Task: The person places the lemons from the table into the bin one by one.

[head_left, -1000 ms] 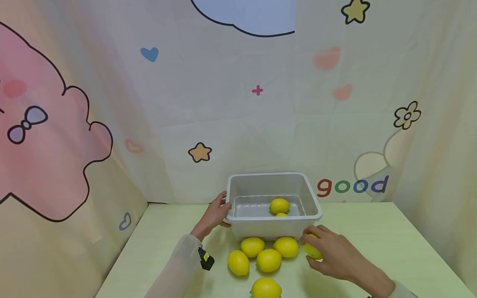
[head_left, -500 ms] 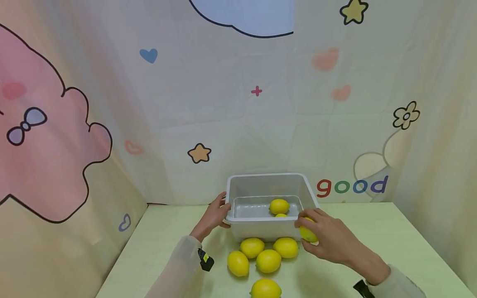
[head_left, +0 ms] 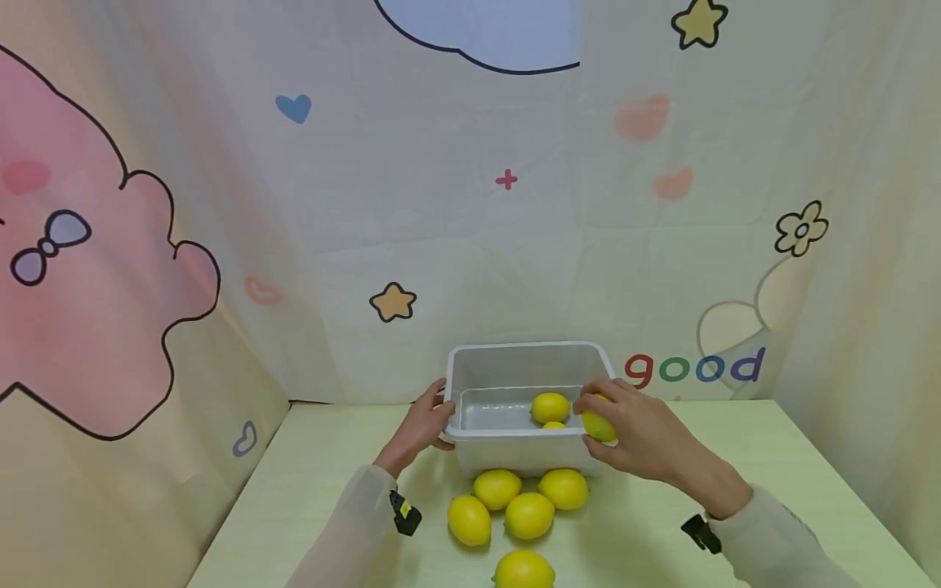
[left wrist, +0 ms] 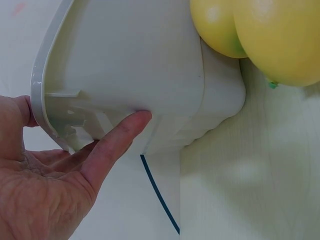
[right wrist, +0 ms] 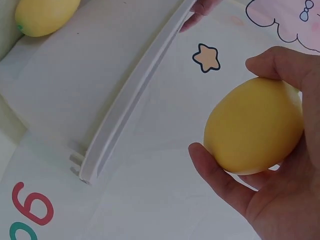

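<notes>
A light grey plastic bin (head_left: 518,452) stands at the back of the table. My left hand (head_left: 422,423) grips its left rim, with fingers under the lip in the left wrist view. My right hand (head_left: 654,437) holds a yellow lemon (right wrist: 255,127) between thumb and fingers, over the bin's front right corner and level with the rim. Inside the bin lies one lemon (head_left: 550,407), and the top of another lemon (head_left: 554,425) shows behind the front wall. The held lemon is partly covered by my fingers in the head view.
Several lemons (head_left: 529,515) lie on the pale green table (head_left: 331,474) in front of the bin, two of them close against its front wall. One more lemon (head_left: 524,570) sits nearest the front. A printed curtain (head_left: 441,204) hangs right behind the bin.
My right hand has lifted the lemon from beside the bin's front right corner, up and slightly left to rim height. The left hand has stayed on the rim.
</notes>
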{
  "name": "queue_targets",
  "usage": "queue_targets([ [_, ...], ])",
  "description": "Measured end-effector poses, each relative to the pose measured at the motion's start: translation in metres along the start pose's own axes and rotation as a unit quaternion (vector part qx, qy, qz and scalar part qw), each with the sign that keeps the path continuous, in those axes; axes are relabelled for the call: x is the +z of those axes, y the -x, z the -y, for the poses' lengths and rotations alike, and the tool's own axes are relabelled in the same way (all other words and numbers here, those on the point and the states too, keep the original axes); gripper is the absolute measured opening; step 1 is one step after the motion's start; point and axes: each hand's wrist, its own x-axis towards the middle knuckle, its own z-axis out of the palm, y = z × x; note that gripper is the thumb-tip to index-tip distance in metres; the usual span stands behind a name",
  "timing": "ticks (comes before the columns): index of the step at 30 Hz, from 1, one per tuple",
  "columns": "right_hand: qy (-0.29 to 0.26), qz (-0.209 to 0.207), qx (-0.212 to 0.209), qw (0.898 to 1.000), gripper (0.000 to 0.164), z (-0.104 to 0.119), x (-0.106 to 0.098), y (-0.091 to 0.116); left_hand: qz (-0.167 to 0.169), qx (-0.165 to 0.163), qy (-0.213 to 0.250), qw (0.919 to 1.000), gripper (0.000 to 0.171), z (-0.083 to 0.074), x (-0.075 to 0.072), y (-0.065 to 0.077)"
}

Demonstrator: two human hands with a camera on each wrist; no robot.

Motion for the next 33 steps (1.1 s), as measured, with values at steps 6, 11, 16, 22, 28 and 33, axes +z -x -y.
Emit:
queue_targets([
  [6,-0.017,0.000,0.009,1.000,0.028,0.000,-0.004,-0.014,-0.004,0.002,0.010,0.9999,0.060,0.019,0.000,-0.013],
  [11,-0.023,-0.002,-0.002,1.000,0.027,0.000,-0.008,-0.030,-0.001,0.006,0.014,0.9999,0.060,0.022,0.001,-0.014],
  [16,-0.027,0.002,-0.004,1.000,0.027,0.003,-0.012,-0.050,-0.008,-0.001,0.017,0.9998,0.059,0.022,-0.002,-0.013],
  [22,-0.037,0.013,0.014,0.999,0.027,0.004,-0.015,-0.070,0.003,0.001,0.017,0.9998,0.060,0.019,-0.002,-0.014],
  [28,-0.033,0.028,0.023,0.999,0.027,0.001,-0.013,-0.083,0.015,-0.005,0.018,0.9997,0.062,0.004,-0.001,-0.003],
  [33,-0.029,0.031,0.022,0.999,0.027,-0.004,-0.011,-0.094,0.012,-0.002,0.013,0.9998,0.061,-0.006,-0.001,0.003],
])
